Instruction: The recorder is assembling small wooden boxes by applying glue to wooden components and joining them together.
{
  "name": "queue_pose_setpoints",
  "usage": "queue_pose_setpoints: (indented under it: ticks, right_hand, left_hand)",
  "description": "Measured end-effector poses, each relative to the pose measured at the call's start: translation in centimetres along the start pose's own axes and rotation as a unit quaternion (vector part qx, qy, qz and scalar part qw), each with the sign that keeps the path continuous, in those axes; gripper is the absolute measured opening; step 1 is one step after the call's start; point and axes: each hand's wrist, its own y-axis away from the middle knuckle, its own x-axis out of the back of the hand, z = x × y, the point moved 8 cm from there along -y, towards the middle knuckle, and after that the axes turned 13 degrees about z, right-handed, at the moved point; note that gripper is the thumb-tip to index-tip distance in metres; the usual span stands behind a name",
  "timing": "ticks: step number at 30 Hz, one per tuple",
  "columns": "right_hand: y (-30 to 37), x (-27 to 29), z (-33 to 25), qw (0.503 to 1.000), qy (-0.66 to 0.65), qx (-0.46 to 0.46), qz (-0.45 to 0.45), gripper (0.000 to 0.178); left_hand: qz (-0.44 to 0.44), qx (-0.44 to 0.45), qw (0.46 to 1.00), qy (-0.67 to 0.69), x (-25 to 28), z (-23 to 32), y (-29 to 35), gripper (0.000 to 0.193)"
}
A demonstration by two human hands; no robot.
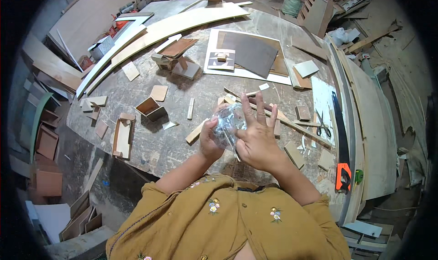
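- Mustard-brown clothing (228, 214) with embroidered flowers is filling the lower edge, nearest the camera.
- Crumpled clear plastic (226, 121) is hanging between both hands, above the near half of a scuffed workbench (175, 144).
- The left hand (210, 139) is gripping the plastic from its left side, thumb pressing on the front.
- The right hand (261, 140) is holding three fingers spread and raised; its thumb and forefinger are bending toward the plastic, but whether they are pinching anything I cannot tell.
- Just left of the left hand, a wood block (196, 132) is lying aslant; farther left, an open wooden box (151, 109) and a shallow wooden tray (122, 138) are resting on the bench.
- To the right, black scissors (323, 124) are lying open beside a handsaw (340, 128) with an orange handle.
- Beyond the hands, a dark grey sheet (251, 56) is lying over a white-edged board.
- At the far side, long pale planks (173, 26) are stretching across the bench.
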Motion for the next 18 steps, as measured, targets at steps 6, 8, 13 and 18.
queue_pose_setpoints:
  ticks: [6,8,13,18]
  right_hand:
    - [0.3,-0.1,1.1,0.998,-0.051,-0.028,0.016,0.029]
    - [0.6,0.2,1.9,0.997,-0.057,-0.034,0.047,0.026]
    - [-0.2,3.1,0.7,0.991,-0.005,-0.027,0.129,0.027]
    - [-0.3,1.3,0.5,0.995,0.088,0.005,0.053,0.050]
  left_hand:
    - [-0.011,0.009,1.000,-0.010,0.2,-0.1,-0.5,0.064]
    - [-0.025,0.029,0.999,0.008,-0.2,0.0,-1.1,0.059]
    - [-0.059,0.049,0.994,0.076,-0.6,0.3,-1.3,0.057]
    - [-0.055,0.004,0.998,-0.042,-1.4,0.1,-0.6,0.065]
